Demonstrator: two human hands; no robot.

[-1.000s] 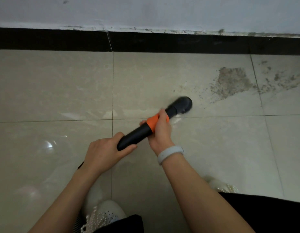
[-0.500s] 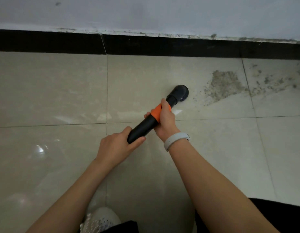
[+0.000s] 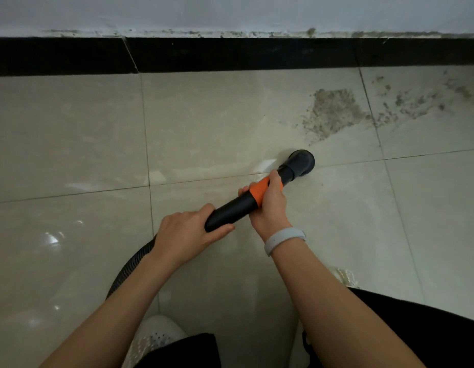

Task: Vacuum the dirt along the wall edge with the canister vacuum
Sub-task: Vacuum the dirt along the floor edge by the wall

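Black ribbed hose (image 3: pixel 129 264) curls out from under the left forearm at the left of the scene and runs up into the wand (image 3: pixel 230 209). The left hand (image 3: pixel 186 235) is wrapped round the wand's rear end, fingers over the top and thumb underneath. Just to its right, the right hand (image 3: pixel 270 201) clasps the orange collar (image 3: pixel 259 191), a pale wristband (image 3: pixel 283 239) on that wrist. Beyond it the round black nozzle (image 3: pixel 301 163) sits down on the tile, right by a grout line.

What has changed: half a second ago the nozzle was pushed further up toward the black skirting (image 3: pixel 230 54), close beside the near edge of the grey dirt patch (image 3: pixel 332 111); now it has drawn back toward the person and sits apart from the patch, below its lower tip. It reads to me as the return half of a back-and-forth stroke (the floor to the left of the patch looks clean).

The main patch looks much as it did, and the scattered dirt (image 3: pixel 416 102) further right on the next tile, close to the skirting, is untouched. So the job is partly done at best; the next push wants to go up and to the right, into the patch and along the wall.
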